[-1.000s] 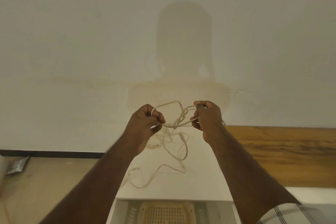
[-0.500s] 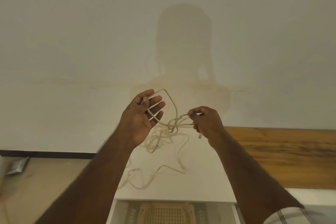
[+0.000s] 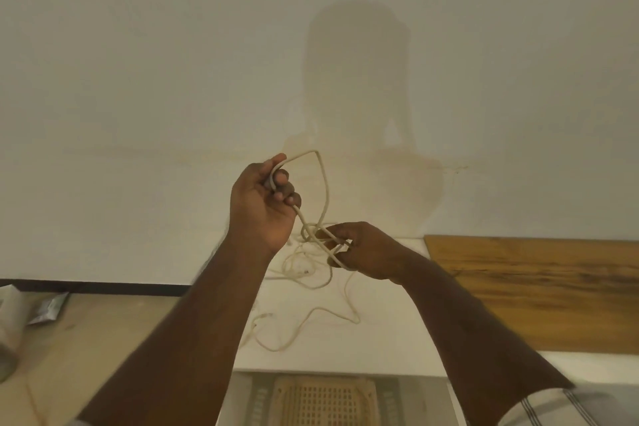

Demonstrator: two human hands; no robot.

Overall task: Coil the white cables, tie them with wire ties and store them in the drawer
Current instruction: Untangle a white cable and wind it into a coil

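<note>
A tangled white cable (image 3: 325,190) hangs between both raised hands in front of the wall. My left hand (image 3: 264,204) grips one stretch of it, fingers curled round the cable, and a loop arches up and to the right from that fist. Lower and to the right, my right hand (image 3: 363,249) pinches the knotted part of the cable. More white cable (image 3: 311,315) lies loose on the white cabinet top (image 3: 390,339) under the hands. The open drawer (image 3: 242,398) shows at the bottom edge.
A pale mesh basket (image 3: 325,401) sits in the drawer. A wooden board (image 3: 539,290) lies to the right on the cabinet. At the far left, foil packets (image 3: 48,308) lie on the tan floor (image 3: 86,339) by the dark skirting.
My left hand rose and closed its fingers round the cable. My right hand dropped and moved left toward the knot. The loop between them now stands taller.
</note>
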